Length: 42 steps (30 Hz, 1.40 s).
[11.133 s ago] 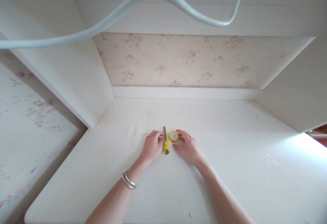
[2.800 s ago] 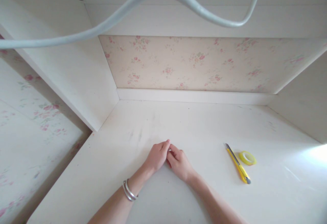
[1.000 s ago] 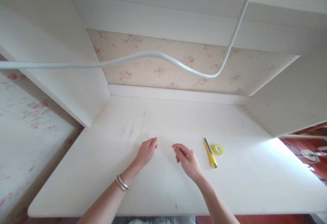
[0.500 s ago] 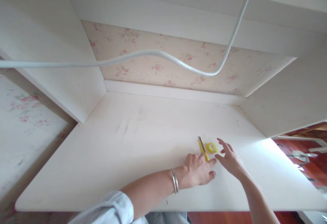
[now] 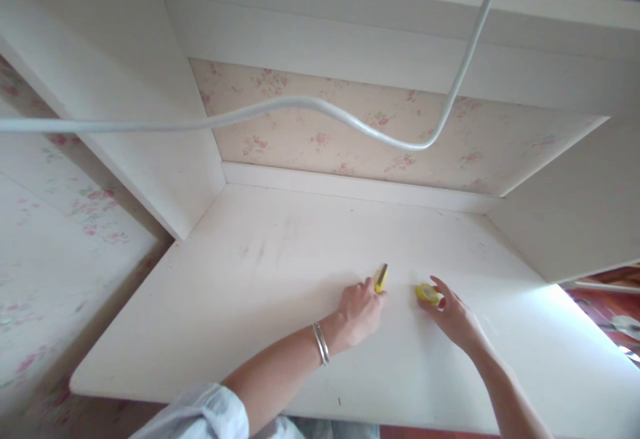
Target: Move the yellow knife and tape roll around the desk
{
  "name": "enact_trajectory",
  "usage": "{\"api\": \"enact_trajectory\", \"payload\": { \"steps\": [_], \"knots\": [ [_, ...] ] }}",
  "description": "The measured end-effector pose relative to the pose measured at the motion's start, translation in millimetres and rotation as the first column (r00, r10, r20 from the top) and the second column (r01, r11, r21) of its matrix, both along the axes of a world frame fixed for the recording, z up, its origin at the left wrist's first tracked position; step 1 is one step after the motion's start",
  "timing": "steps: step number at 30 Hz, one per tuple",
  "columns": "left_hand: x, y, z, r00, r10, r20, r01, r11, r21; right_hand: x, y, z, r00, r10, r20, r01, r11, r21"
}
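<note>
Two hands work near the desk's right side: the left hand [image 5: 361,310] is wrapped around a yellow utility knife [image 5: 381,277], its tip poking out far of the fingers, while the right hand [image 5: 454,315] pinches a yellow tape roll [image 5: 428,292] resting on the white desk [image 5: 280,279].

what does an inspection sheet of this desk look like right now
surface: white desk, scuffed with grey smudges
job's things: yellow utility knife, mostly under the left hand; yellow tape roll lying flat
clutter: nothing seen
grip: left hand closed on the utility knife; right hand fingers on the tape roll, hold unclear
cables: white cable hanging across the view above the desk
surroundings: floral wallpaper, white shelf panels, silver bracelet on left wrist
</note>
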<state>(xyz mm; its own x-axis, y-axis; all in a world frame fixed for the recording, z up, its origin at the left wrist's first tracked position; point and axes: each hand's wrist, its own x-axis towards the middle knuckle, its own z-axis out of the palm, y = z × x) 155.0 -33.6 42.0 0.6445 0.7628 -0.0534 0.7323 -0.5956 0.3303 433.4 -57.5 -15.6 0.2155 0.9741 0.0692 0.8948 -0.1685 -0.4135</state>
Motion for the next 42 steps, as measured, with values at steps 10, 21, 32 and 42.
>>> {"api": "enact_trajectory", "payload": {
  "steps": [10, 21, 32, 42],
  "knots": [
    [-186.8, 98.7, 7.1, 0.916, 0.397, -0.052, -0.385, 0.909, 0.162, -88.9, 20.4, 5.7, 0.999, 0.038, -0.016, -0.037, 0.998, 0.046],
    [-269.7, 125.9, 3.0, 0.813, 0.558, -0.164, -0.541, 0.829, 0.141, -248.7, 54.5, 22.0, 0.916, 0.379, -0.134, -0.377, 0.925, 0.038],
    [-213.6, 63.8, 10.0, 0.920, 0.357, 0.159, -0.370, 0.927, 0.056, -306.6, 66.4, 30.2, 0.872, 0.417, -0.258, -0.408, 0.909, 0.091],
    [-181.0, 52.6, 9.0, 0.935, 0.349, -0.067, -0.350, 0.937, -0.004, -316.6, 59.9, 16.3, 0.882, 0.424, -0.205, -0.402, 0.905, 0.139]
  ]
}}
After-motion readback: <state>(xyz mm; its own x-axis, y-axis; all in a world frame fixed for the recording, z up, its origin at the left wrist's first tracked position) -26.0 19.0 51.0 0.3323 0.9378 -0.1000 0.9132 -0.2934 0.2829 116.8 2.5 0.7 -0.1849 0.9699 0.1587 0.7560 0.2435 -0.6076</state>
